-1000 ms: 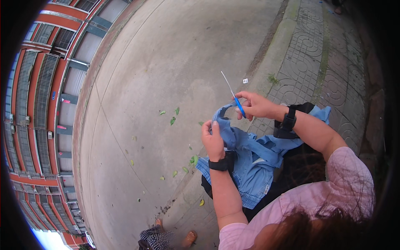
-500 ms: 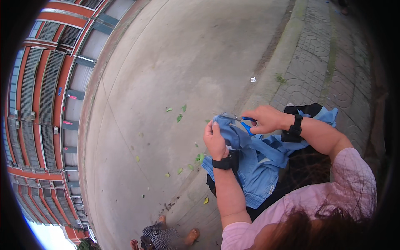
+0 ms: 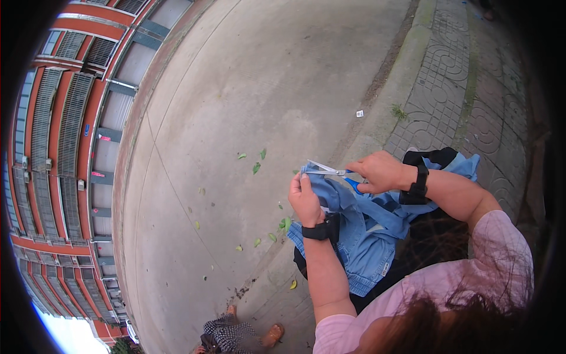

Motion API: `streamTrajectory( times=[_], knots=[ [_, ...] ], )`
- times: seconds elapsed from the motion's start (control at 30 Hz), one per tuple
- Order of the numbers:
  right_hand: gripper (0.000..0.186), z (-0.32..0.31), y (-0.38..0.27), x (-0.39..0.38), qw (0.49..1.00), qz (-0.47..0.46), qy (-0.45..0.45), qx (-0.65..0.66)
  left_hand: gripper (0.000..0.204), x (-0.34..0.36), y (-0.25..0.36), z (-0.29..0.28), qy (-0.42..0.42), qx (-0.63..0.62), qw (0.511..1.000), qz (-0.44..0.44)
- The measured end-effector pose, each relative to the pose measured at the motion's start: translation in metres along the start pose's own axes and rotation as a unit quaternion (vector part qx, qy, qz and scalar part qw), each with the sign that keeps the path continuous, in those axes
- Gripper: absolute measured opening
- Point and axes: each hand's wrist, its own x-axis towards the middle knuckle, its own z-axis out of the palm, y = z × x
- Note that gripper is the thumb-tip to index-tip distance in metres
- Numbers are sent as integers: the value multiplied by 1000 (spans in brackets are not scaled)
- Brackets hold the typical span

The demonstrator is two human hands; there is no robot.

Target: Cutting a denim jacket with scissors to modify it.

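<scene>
- Right of the frame's centre, the light-blue denim garment (image 3: 367,264) lies bunched, its raised edge pinched by the fingers of the left hand (image 3: 305,204).
- The right hand's (image 3: 381,171) fingers grip blue-handled scissors (image 3: 340,173), blades parted at that edge.
- Cutting seems under way, this snip unfinished; how much is already cut is unclear.

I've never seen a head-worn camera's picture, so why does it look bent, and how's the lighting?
In the head view, the wide fisheye lens curves the building at left and leaves black corners; in that view too, soft daylight casts no hard shadows on the concrete ground, the sky at lower left is washed out, and the scissors in the right hand look fairly clear.
</scene>
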Motion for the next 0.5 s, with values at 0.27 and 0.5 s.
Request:
streamTrajectory(
  times=[0.27, 0.5],
  knots=[
    [43, 3, 2, -1, 1000, -8, 22, -17, 20, -1, 2, 3, 13, 3, 1000, 9],
    [43, 3, 1, -1, 999, -7, 23, -43, 18, 2, -2, -2, 2, 23, 1000, 5]
  ],
)
